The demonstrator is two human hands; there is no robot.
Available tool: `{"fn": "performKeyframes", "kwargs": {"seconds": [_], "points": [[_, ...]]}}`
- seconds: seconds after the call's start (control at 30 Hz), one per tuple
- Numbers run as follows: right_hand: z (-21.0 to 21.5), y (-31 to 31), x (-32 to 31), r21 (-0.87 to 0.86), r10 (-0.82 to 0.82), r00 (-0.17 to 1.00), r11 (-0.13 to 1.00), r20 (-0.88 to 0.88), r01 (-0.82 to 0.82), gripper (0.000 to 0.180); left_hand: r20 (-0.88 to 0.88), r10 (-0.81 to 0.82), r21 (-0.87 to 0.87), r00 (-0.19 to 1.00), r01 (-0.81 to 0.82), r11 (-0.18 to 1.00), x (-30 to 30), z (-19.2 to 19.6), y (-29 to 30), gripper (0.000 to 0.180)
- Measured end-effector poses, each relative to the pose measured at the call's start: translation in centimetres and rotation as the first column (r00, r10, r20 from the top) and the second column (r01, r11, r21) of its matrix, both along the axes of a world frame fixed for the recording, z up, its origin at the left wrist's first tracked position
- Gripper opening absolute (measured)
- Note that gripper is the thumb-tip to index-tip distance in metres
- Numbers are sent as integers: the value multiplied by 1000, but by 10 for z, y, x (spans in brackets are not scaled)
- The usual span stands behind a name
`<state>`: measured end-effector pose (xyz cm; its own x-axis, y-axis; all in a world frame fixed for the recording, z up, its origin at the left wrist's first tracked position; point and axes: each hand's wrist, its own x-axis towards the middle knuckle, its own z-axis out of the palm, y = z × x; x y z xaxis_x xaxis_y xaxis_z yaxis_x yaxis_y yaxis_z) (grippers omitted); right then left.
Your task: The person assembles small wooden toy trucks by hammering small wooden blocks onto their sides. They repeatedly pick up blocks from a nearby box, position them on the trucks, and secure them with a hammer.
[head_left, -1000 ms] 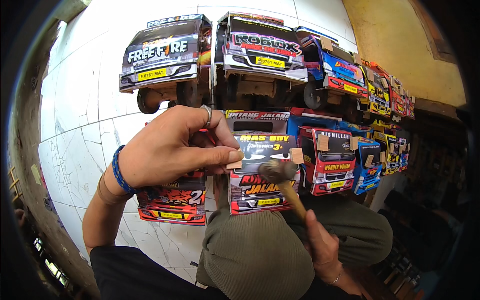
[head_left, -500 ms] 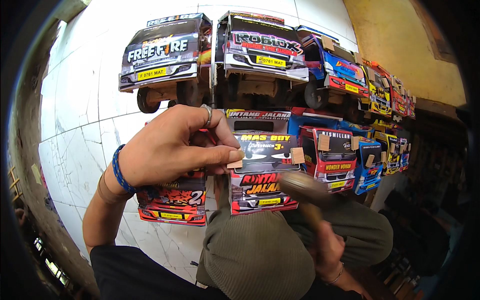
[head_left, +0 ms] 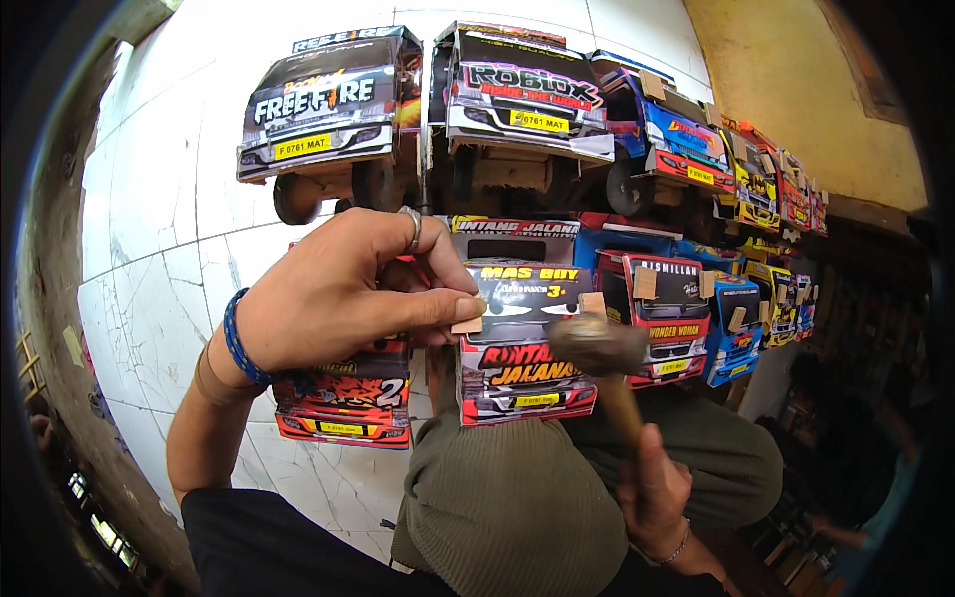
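Observation:
My left hand (head_left: 343, 294) pinches a small wooden block (head_left: 467, 324) against the left side of a colourful toy truck cab (head_left: 522, 343) that rests on my knee (head_left: 507, 497). A ring sits on one finger and a blue bracelet on the wrist. My right hand (head_left: 652, 493) grips the wooden handle of a hammer (head_left: 602, 348). Its blurred head hangs in front of the cab's right side, close to another wooden block (head_left: 593, 302).
Two rows of painted toy trucks stand on the white tiled floor (head_left: 149, 249): large ones (head_left: 323, 109) at the back, smaller cabs (head_left: 667, 308) to the right, a red one (head_left: 343, 403) under my left wrist. A yellow wall (head_left: 796, 80) rises at the right.
The hammer swung down and right away from the cab, then came back up to its right side. My left hand kept pinching the wooden block in place.

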<state>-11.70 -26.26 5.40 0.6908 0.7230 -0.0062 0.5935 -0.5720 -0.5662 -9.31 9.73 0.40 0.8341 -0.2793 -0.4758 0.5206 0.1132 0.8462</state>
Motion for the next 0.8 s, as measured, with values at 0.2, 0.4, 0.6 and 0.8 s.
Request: {"fn": "performKeyframes", "kwargs": {"seconds": [0.2, 0.4, 0.6, 0.8], "points": [[4, -12, -1, -25, -28, 999, 999, 37, 29, 79, -16, -29, 9, 999, 29, 1000, 1, 0, 1, 16], [39, -24, 16, 439, -611, 762, 636, -214, 634, 85, 52, -63, 75, 997, 59, 995, 3, 5, 0, 17], [108, -89, 34, 712, -807, 587, 450, 65, 539, 61, 91, -127, 218, 988, 105, 970, 5, 4, 0, 20], [179, -177, 22, 692, -800, 600, 435, 4, 575, 53, 39, -156, 224, 987, 144, 964, 11, 13, -1, 25]]}}
